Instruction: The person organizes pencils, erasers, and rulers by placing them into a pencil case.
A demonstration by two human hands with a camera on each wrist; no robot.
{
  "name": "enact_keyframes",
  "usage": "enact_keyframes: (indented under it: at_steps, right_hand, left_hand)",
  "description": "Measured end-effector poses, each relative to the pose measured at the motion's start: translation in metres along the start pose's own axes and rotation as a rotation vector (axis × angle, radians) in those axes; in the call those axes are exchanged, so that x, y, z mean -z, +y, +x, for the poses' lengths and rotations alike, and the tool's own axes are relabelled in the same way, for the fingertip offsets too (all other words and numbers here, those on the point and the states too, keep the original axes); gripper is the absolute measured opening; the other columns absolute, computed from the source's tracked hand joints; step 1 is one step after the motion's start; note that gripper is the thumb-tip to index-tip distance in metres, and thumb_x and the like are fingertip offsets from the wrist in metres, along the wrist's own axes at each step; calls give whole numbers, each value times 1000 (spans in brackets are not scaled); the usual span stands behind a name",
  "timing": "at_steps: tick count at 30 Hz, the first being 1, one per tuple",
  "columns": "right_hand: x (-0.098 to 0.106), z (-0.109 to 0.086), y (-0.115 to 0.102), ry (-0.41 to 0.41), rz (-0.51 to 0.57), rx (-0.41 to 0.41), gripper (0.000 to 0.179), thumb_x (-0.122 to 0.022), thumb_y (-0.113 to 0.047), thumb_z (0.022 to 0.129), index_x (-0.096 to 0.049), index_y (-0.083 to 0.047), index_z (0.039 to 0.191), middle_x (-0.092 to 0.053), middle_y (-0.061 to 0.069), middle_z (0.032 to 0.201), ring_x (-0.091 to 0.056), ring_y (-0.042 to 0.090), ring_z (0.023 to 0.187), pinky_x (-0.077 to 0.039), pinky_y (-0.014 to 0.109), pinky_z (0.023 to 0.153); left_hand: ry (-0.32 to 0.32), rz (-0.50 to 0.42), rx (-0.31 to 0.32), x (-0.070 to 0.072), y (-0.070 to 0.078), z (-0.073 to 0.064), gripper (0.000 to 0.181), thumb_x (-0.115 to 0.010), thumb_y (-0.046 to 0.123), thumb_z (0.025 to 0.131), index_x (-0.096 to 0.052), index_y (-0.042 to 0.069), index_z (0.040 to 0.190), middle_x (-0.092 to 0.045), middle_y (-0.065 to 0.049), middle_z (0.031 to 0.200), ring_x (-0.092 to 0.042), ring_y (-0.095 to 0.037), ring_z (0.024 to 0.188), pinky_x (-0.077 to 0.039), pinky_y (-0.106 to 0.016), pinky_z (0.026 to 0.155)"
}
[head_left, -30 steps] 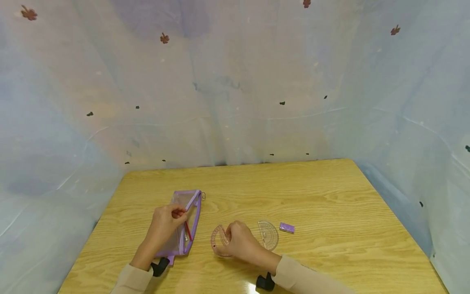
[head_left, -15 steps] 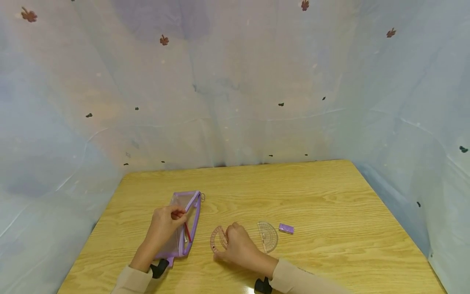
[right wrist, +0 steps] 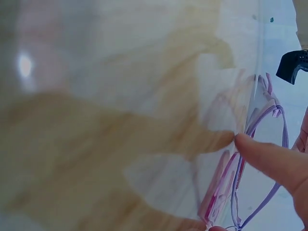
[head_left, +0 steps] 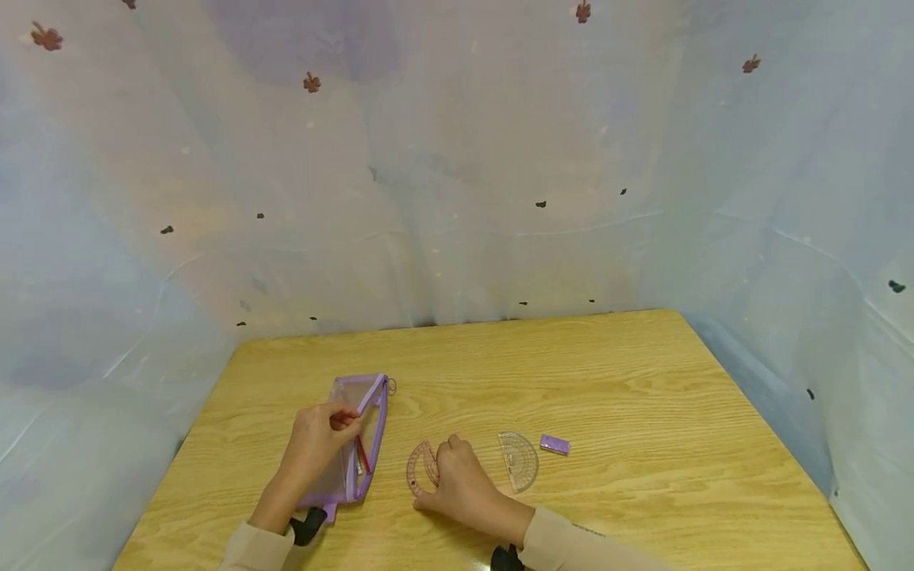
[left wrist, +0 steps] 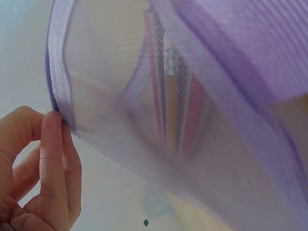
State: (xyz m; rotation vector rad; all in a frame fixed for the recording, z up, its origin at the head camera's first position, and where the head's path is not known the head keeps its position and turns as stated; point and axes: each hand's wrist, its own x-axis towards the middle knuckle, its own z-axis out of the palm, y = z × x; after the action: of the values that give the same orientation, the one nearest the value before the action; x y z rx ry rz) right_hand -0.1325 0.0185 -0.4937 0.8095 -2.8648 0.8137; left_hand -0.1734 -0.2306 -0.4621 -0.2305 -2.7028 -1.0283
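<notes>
My left hand (head_left: 317,436) pinches the edge of a see-through purple mesh pencil case (head_left: 336,480), holding its zipped mouth apart. Through the mesh in the left wrist view show a pencil (left wrist: 171,101) with a metal-banded end and red or pink sticks (left wrist: 193,110). To the right, my right hand (head_left: 464,484) curls over a pink protractor (head_left: 414,469) at the table surface. Its thumb (right wrist: 262,153) touches the table by one end of the protractor, and its fingertips are at the other end. The fingers hide part of the protractor.
A clear protractor (head_left: 520,461) lies just right of my right hand. Beyond it is a small purple eraser-like block (head_left: 554,445). The wood-grain table (head_left: 607,381) is backed by a pale patterned curtain (head_left: 457,198).
My right thumb has slid from over the pink protractor to its near edge. The left hand keeps its pinch on the pencil case. The head view has shifted slightly.
</notes>
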Motion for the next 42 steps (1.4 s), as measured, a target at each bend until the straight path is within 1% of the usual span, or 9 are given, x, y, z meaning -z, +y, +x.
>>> enact_keyframes:
  at_steps: [6,10,15,18,24,31,34,37,42]
  right_hand:
    - [0,0,-1,-31,-7,-13,53,-93,-38,67,-46,-14,69,-46,-3,81,-37,8,72,-40,16,59]
    - [0,2,1,-43,78,-44,48,-92,-29,69,-47,-12,68,-44,-3,79,-38,9,71,-41,16,57]
    - [1,6,4,-69,176,-100,40,-92,-19,68,-55,-5,73,-49,0,80,-44,11,72,-45,19,59]
    - [1,6,6,-78,195,-116,39,-93,-17,67,-59,-1,77,-51,3,81,-45,12,74,-46,21,62]
    - [1,5,7,-80,225,-131,41,-93,-17,66,-61,2,83,-49,2,83,-43,12,75,-44,21,61]
    - [1,4,6,-57,299,-166,33,-85,-2,70,-56,0,84,-43,3,82,-39,16,76,-40,24,62]
    - [1,4,6,-49,310,-173,40,-90,-6,69,-56,2,88,-44,4,83,-39,16,77,-41,24,61]
    - [0,5,6,-48,301,-178,46,-93,-16,67,-56,1,86,-45,3,83,-40,15,76,-41,22,60]
    - [-2,7,8,-24,225,-159,51,-93,-31,69,-52,-4,82,-42,0,79,-38,13,72,-38,22,59]
  left_hand:
    - [10,0,2,0,0,0,5,-78,0,80,-74,1,83,-67,1,73,-63,-11,66,-52,-22,57]
    - [23,4,-15,0,0,0,5,-78,-1,80,-74,2,82,-67,1,72,-62,-11,66,-52,-22,56]
    - [31,6,-23,1,1,0,6,-78,-2,79,-74,3,81,-66,1,72,-62,-11,65,-52,-22,56]
    - [33,5,-24,1,1,0,6,-78,-2,79,-74,3,81,-67,1,72,-62,-10,65,-52,-22,56]
    - [18,-1,-7,1,0,-1,5,-77,-1,80,-74,1,83,-67,1,74,-62,-12,67,-52,-22,57]
    - [13,3,-10,1,0,-1,3,-77,0,81,-74,1,82,-67,1,73,-63,-12,67,-53,-22,58]
    - [13,7,-14,1,0,-1,3,-77,1,81,-74,1,81,-67,1,73,-63,-11,67,-53,-22,57]
    - [14,6,-19,2,0,-1,4,-77,0,80,-74,2,81,-67,1,73,-63,-12,66,-53,-22,57]
    - [12,1,-14,2,2,0,4,-77,-1,81,-74,2,81,-67,0,73,-63,-12,66,-53,-22,57]
